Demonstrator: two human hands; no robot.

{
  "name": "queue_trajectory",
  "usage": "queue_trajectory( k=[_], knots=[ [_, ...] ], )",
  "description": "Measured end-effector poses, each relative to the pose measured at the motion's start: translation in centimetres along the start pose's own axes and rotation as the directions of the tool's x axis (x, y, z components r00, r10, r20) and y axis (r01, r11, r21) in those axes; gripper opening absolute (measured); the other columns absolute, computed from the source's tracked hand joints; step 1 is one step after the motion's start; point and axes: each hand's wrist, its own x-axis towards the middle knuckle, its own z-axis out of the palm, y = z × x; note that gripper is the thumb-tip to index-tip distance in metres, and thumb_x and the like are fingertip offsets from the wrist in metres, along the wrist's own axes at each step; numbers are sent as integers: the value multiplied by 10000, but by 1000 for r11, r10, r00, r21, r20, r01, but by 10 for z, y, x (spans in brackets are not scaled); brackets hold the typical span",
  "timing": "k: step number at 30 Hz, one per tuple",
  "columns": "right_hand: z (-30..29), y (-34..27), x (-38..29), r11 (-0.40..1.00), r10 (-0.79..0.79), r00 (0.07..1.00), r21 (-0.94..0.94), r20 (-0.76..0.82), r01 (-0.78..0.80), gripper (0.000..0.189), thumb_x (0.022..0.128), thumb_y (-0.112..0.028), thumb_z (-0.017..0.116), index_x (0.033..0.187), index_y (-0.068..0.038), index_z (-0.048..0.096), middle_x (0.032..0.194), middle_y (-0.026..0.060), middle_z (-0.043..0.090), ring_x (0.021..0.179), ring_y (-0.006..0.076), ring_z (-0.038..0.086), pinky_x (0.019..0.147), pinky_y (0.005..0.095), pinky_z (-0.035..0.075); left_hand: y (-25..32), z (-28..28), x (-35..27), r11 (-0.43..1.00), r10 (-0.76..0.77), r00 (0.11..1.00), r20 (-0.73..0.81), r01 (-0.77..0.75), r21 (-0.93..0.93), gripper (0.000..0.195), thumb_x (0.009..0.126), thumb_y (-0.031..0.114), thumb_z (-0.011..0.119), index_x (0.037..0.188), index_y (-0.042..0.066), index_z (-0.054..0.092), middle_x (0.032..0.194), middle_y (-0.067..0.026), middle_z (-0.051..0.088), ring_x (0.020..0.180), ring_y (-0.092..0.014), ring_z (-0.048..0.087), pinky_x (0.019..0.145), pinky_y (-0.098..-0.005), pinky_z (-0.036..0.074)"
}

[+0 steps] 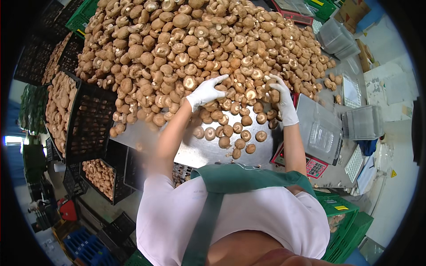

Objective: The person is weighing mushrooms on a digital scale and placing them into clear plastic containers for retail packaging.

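Note:
Before me a large heap of brown shiitake mushrooms (pixel 181 20) covers much of a metal table (pixel 191 151). My left hand (pixel 207 91), in a white glove, reaches into the near side of the heap. Its thumb and fingers are spread, and a mushroom (pixel 220 88) shows in the gap; whether it is gripped cannot be told. My right hand (pixel 283 99), also gloved in white, curls its fingers around a couple of mushrooms (pixel 274 96) at the heap's right. Between my hands and my body, several loose mushrooms (pixel 228 130) lie on the bare metal, many stem up.
To the right stands a red digital scale (pixel 316 167) bearing a clear plastic container (pixel 319 129). Stacked clear trays (pixel 362 122) sit beyond it. Black crates (pixel 91 121) of mushrooms are at the left; green crates (pixel 346 229) stand at lower right. Another scale (pixel 294 15) is at the back.

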Motion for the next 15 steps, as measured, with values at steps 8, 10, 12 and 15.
queue_trajectory(
  k=[8, 10, 12, 15],
  knots=[
    [66, 7, 50, -119, -378, 926, -990, -24, -74, 363, 672, -337, 721, 1006, -214, 649, 1378, 128, 349, 1053, 325, 500, 737, 401, 523, 0, -8, -11, 786, 85, 994, -75, -113, -607, 290, 911, 186, 473, 1129, 25, 575, 1115, -61, 594, 1043, -125, 527, 952, -262, 369],
    [83, 11, 61, -237, -388, 921, -968, 13, -86, 314, 711, -314, 695, 987, -171, 646, 1351, 179, 358, 1054, 346, 493, 719, 399, 528, -4, 0, -14, 730, 40, 980, -193, -161, -665, 295, 922, 203, 443, 1088, 4, 582, 1065, -62, 609, 1010, -132, 543, 931, -266, 386],
    [70, 29, 83, -286, -453, 890, -954, 49, -93, 291, 720, -297, 689, 959, -138, 637, 1334, 226, 350, 1049, 356, 487, 694, 383, 532, -12, 7, -14, 696, -23, 957, -289, -192, -692, 296, 924, 203, 439, 1089, 2, 580, 1038, -64, 615, 978, -134, 557, 902, -260, 408],
    [74, 17, 70, -284, -414, 906, -958, 88, -37, 288, 732, -306, 672, 982, -166, 644, 1350, 216, 343, 1068, 334, 486, 720, 397, 525, -28, 5, -26, 416, -242, 955, -171, -58, -908, 344, 914, 298, 459, 1111, 35, 563, 1001, -74, 627, 862, -137, 598, 700, -252, 487]
  ],
)
